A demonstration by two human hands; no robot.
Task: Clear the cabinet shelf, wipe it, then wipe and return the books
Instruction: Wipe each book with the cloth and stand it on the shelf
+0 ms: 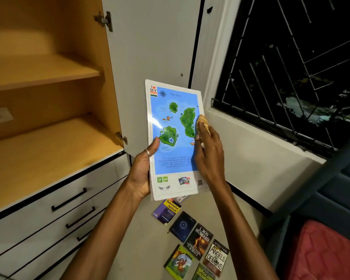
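Both forearms reach up from the bottom of the view toward a large, thin map book (173, 138) held in front of the open cabinet door (150, 57). Left of it, the lower shelf (49, 150) of the cabinet lies bare, and several books (198, 241) are spread on the floor below the hands.

The map book stands nearly upright, its long axis running bottom to top with a slight lean to the left. Its printed cover faces the person, the flag emblem at the top.

The left hand (143, 168) grips the book's left edge, thumb on the cover and fingers presumably behind. The right hand (207, 156) presses a small yellowish cloth (203, 123) against the cover near the right edge, fingers fairly straight over it.

To wipe well, the person would likely keep the left grip firm low on the edge so the thin book does not flex, and draw the cloth in long strokes along its length, then turn it to do the back.
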